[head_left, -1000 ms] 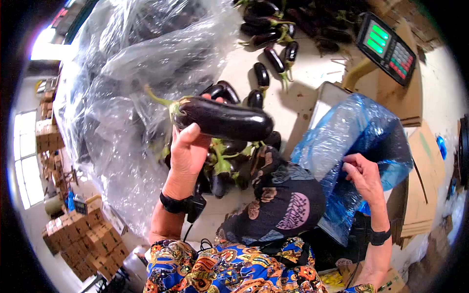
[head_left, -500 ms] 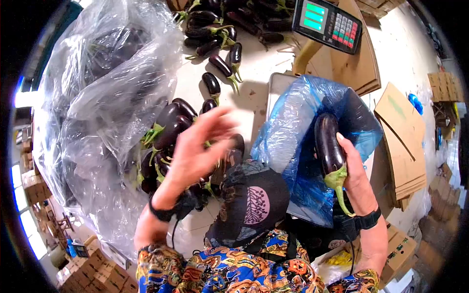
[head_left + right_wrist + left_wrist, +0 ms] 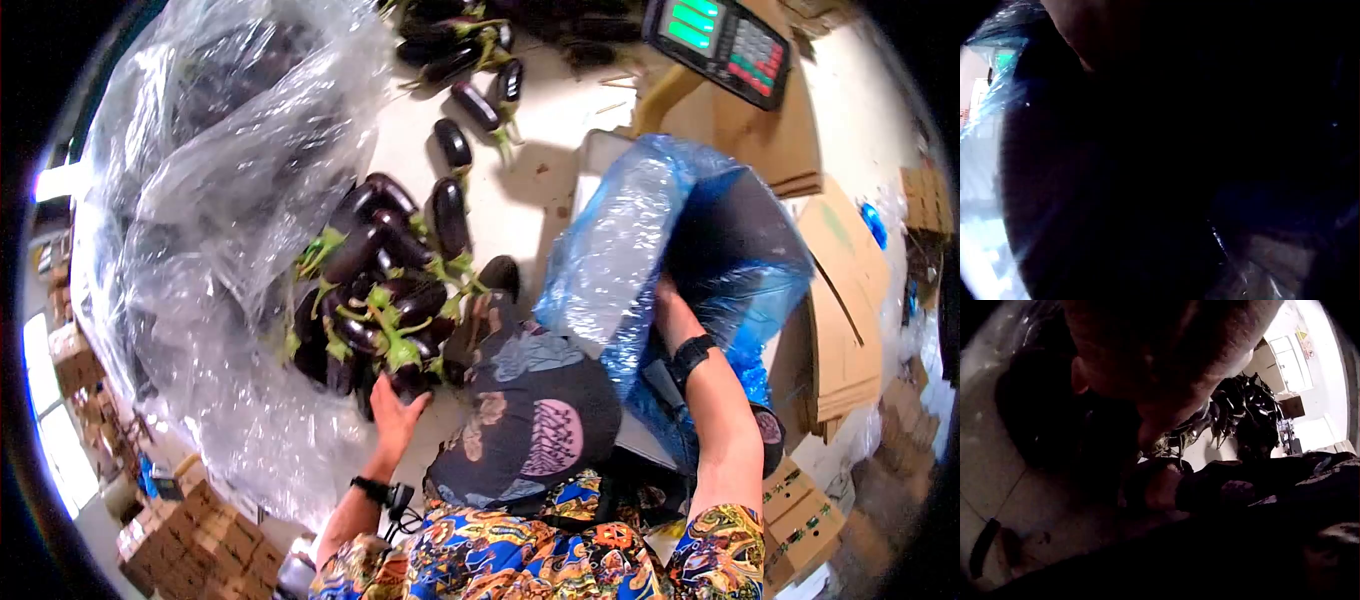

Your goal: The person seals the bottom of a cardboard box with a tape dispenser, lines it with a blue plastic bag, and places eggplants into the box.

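Observation:
My left hand [image 3: 394, 415] is at the near edge of a heap of dark purple eggplants [image 3: 402, 240]. Its thumb and fingers hold the end of one eggplant [image 3: 408, 381], whose green stem points away from me. The left wrist view is dark, with the hand [image 3: 1172, 356] filling its top. On the right, my other hand [image 3: 674, 308] reaches down into a blue plastic bag [image 3: 610, 270]; the bag's wall hides the fingers. Deep shadow fills the right wrist view, so I cannot tell what this hand holds.
Clear plastic sheeting [image 3: 200, 230] spreads along the left. A scale display [image 3: 715, 45] stands behind the bag, with flat cardboard [image 3: 850, 300] to the right. My patterned trouser leg [image 3: 545, 420] lies between heap and bag. More eggplants [image 3: 450, 65] lie farther back.
The left hand passed an eggplant to the right hand, then dropped down to the heap. The right hand went from above the bag to inside it, and its eggplant is out of sight.

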`<state>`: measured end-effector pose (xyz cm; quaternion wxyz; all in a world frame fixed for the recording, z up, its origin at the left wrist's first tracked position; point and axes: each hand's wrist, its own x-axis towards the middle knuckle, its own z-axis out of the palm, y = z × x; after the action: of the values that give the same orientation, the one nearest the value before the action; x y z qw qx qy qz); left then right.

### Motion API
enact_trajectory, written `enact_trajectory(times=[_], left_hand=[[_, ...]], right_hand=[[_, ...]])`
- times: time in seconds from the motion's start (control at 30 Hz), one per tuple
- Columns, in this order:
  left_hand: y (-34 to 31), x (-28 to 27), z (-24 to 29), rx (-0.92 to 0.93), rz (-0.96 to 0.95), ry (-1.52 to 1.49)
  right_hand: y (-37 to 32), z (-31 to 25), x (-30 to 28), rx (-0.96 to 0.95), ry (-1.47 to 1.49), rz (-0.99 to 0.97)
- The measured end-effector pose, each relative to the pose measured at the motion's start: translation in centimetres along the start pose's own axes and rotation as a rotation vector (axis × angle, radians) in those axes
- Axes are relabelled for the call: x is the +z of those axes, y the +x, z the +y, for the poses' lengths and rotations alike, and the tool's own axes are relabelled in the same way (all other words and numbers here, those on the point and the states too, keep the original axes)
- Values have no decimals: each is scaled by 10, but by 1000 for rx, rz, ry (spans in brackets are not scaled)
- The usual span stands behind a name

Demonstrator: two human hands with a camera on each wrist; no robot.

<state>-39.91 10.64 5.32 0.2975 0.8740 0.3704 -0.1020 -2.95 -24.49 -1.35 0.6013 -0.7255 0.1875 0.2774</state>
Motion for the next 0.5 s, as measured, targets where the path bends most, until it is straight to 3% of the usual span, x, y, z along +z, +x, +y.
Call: enact_trajectory(times=[0.1,0.17,0.23,0.3,0.5], left_hand=[[6,9,11,-97,41,0],[15,-12,30,-126,-69,-288],[29,-36,45,-338,-350,-929],[42,-67,75,-277,-496,-1488],[77,-101,128,-206,-757,-1837]], right_hand=[[1,0,-11,-25,-200,-22],[4,1,-20,-23,-329,-27],[2,-5,-27,-13,-450,-36],[4,-6,-35,-1,-561,-53],[-4,-25,-51,9,-935,-155]])
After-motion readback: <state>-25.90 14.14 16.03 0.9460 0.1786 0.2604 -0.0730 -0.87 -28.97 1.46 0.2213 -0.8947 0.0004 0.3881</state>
